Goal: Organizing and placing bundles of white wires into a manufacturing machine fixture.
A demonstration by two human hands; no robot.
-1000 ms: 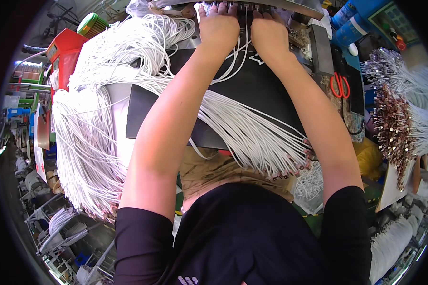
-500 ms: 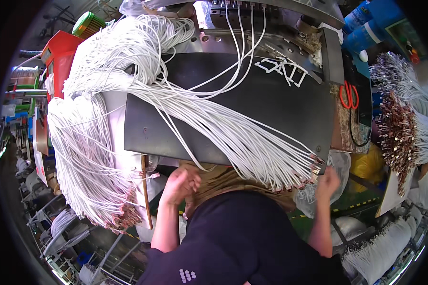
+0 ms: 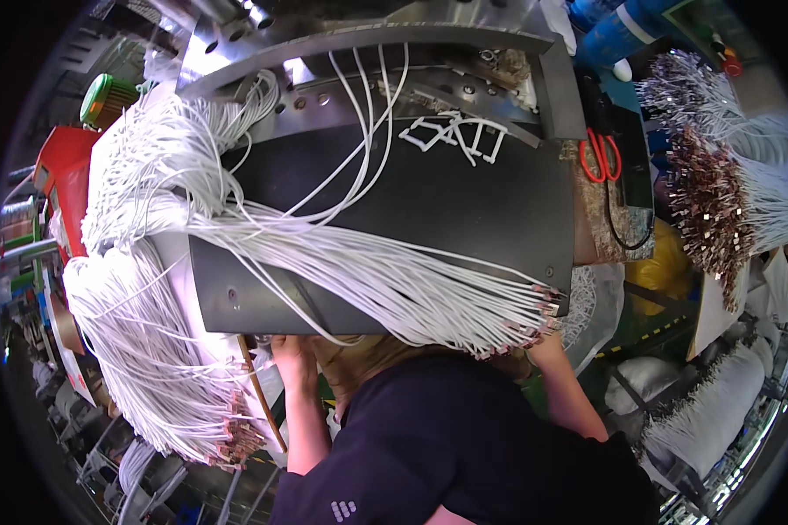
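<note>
Person stands close against the front edge of a dark metal counter. Both hands are drawn back below that edge.

Left hand: at the underside of the counter's front lip, just beside a thin wooden stick that slants down there. Fingers mostly hidden by the lip; cannot tell whether they are apart or curled.

Right hand: hidden behind the fan of wire ends; only the right forearm shows, rising to the counter's right front corner. State of its fingers cannot be told.

White wires: a thick bundle lies diagonally across the counter from upper left to lower right, its metal-tipped ends overhanging the front right corner, directly above the right forearm. A few loose strands loop up into the grey machine housing at the back.

A second mass of white wires hangs over the left side. Red-handled scissors lie right of the counter; further tipped wire bundles lie far right.
</note>
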